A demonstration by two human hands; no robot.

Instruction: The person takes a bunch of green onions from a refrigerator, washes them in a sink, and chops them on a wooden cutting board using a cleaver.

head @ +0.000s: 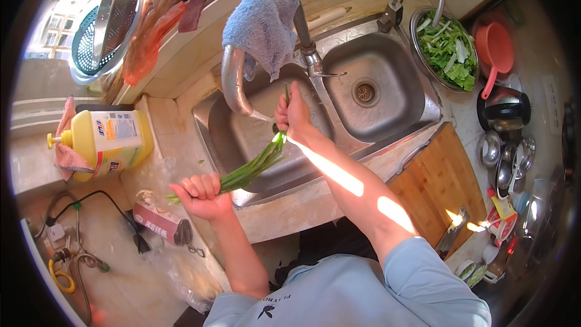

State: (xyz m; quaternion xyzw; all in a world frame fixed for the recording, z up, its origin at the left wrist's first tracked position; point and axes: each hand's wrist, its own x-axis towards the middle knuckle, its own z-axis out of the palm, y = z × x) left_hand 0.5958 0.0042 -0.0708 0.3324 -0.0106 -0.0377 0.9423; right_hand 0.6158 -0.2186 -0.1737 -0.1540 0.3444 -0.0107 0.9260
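A bunch of long green stalks, perhaps scallions or chives (254,167), stretches between my two hands over the near edge of the left sink basin (290,163). My left hand (203,196) is closed around the lower-left end, with pale tips poking out past the thumb. At the other end, my right hand (292,111) grips the stalks just beside the faucet's mouth. Water seems to run from the curved metal spout (237,84) toward that hand. A blue towel (261,22) hangs over the top of the spout.
Right of the basins stand a metal bowl of leafy greens (447,52) and a red ladle (494,50). A wooden cutting board (440,181) carries a knife (454,231). To the left are a yellow pump bottle (113,141) and a packet (161,222). The right basin (376,86) has a drain strainer.
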